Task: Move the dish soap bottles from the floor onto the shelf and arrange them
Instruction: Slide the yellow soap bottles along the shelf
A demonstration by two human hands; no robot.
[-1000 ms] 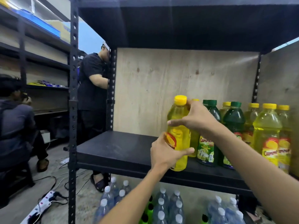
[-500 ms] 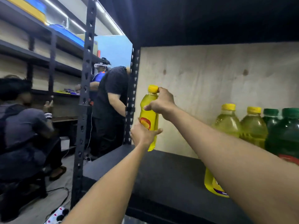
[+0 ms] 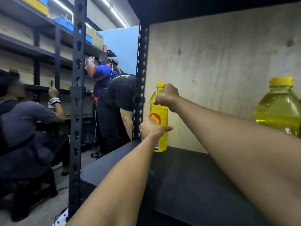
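A yellow dish soap bottle (image 3: 160,111) with a yellow cap stands upright at the far left back corner of the black shelf (image 3: 187,173), against the plywood back panel. My left hand (image 3: 152,128) grips its lower body around the label. My right hand (image 3: 167,97) holds its neck just under the cap. A second yellow bottle (image 3: 279,108) stands at the right edge of view, partly cut off.
A black perforated upright (image 3: 76,111) marks the shelf's front left corner, another (image 3: 140,82) its back left. Three people (image 3: 114,108) work in the aisle to the left by other racks. A white power strip (image 3: 61,216) lies on the floor.
Both hands carried the yellow bottle left and back along the shelf. It now rests upright on the shelf in the back left corner. My view has moved closer and leftward.
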